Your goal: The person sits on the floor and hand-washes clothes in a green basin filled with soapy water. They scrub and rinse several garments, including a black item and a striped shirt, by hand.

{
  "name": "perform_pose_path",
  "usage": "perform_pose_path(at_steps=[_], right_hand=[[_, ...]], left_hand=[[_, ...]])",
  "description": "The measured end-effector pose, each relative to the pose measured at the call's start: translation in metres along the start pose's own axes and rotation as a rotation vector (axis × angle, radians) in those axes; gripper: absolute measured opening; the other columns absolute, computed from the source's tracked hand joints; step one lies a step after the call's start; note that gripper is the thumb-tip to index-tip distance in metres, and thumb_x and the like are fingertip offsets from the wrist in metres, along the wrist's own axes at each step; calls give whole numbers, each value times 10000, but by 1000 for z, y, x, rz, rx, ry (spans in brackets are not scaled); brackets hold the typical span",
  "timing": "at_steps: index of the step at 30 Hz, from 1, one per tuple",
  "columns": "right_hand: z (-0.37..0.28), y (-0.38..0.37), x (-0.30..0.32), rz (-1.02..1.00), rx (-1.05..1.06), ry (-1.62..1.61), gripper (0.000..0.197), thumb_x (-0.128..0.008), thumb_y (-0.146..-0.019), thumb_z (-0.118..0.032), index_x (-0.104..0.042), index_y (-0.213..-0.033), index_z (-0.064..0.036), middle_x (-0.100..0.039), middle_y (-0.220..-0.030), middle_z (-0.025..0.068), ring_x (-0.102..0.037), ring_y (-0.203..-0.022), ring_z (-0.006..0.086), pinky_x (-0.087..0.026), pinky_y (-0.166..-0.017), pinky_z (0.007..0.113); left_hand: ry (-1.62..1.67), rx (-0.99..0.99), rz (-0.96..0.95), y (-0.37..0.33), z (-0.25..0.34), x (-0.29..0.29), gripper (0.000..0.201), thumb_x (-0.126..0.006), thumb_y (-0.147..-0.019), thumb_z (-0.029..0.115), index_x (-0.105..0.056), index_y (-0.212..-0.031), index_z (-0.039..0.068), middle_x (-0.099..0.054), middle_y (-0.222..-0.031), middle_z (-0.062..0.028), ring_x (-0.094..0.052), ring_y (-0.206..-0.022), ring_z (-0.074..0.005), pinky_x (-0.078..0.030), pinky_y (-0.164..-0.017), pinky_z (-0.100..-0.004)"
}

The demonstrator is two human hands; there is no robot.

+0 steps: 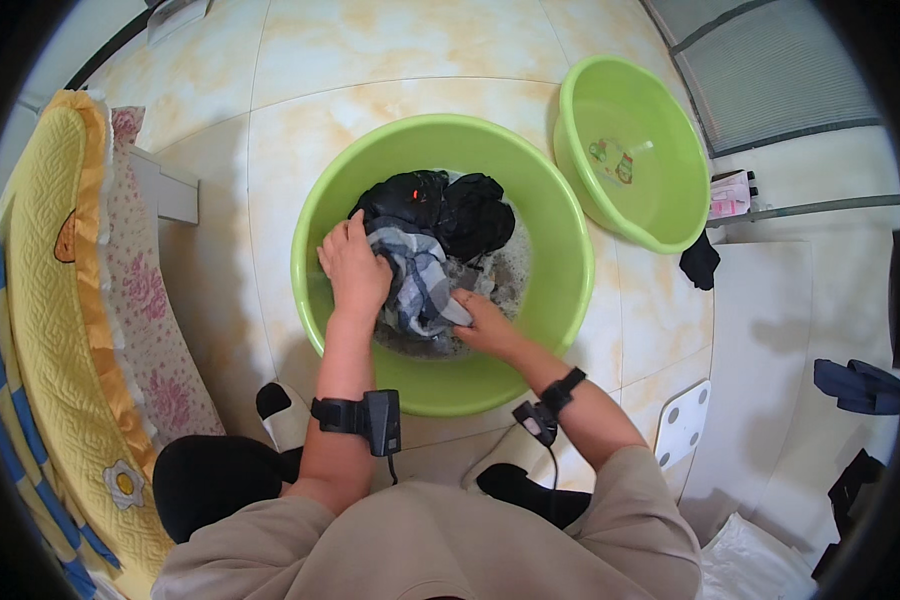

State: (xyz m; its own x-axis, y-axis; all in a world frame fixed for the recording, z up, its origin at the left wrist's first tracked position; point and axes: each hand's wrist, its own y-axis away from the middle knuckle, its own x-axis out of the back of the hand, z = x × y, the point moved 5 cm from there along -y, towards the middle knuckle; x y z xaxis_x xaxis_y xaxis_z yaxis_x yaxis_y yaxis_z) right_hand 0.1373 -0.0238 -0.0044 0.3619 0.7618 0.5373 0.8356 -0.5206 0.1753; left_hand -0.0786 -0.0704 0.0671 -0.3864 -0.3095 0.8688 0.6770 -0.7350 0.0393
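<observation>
A large green basin [440, 398] stands on the floor in front of me, with soapy, sudsy water [511, 270] in its bottom. Inside it lies a wet grey, white and navy plaid garment [417, 287], crumpled. My left hand [355, 268] grips its left side, fingers bent and thumb against the cloth. On the lower right, my right hand [485, 322] pinches a pale fold of the same garment. Black clothing [478, 215] is bunched behind it, with a small red spot on one part. What lies beneath the plaid cloth is hidden.
A second green basin [660, 130] with a cartoon print sits at the back right, close to the first. A bed with a yellow quilt [55, 300] runs along the left. At right are a white scale [683, 425] and a black cloth [701, 262].
</observation>
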Motion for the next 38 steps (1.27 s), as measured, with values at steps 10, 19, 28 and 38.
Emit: perform_pose_path(at_steps=[10,19,28,38], right_hand=[[43,6,-7,199,-879,401,622,-759,-686,-330,-546,-1241,-145,-300,-1457,66,-239,-1335,400,-326,-956,642],[-22,1,12,254,-183,-460,393,-689,-675,9,-545,-1036,-45,-585,-1117,48,-549,-998,126,-428,-887,278],[-71,14,17,142,-129,-739,379,-731,-699,-41,-535,-1023,-52,-572,-1044,35,-531,-966,114,-432,-857,268],[-23,-2,-4,741,-600,-384,491,-689,-738,-142,-526,-1171,22,-619,-1081,211,-608,-977,283,-466,-855,356]], left_hand=[[523,535,-772,58,-28,-109,558,-521,-832,534,-633,-815,-12,-644,-733,-145,-634,-699,-297,-509,-670,-402],[1431,1088,-877,90,-11,-126,1014,-393,-736,819,-307,-1423,77,-341,-1412,-232,-324,-1281,-462,-249,-995,-652],[1828,1074,-666,75,-6,-147,446,-631,-806,475,-619,-997,72,-634,-876,-94,-617,-792,-255,-519,-742,-381],[1449,958,-436,87,-3,-160,455,-612,-805,391,-600,-1201,169,-617,-1033,-88,-575,-939,-239,-457,-885,-354]])
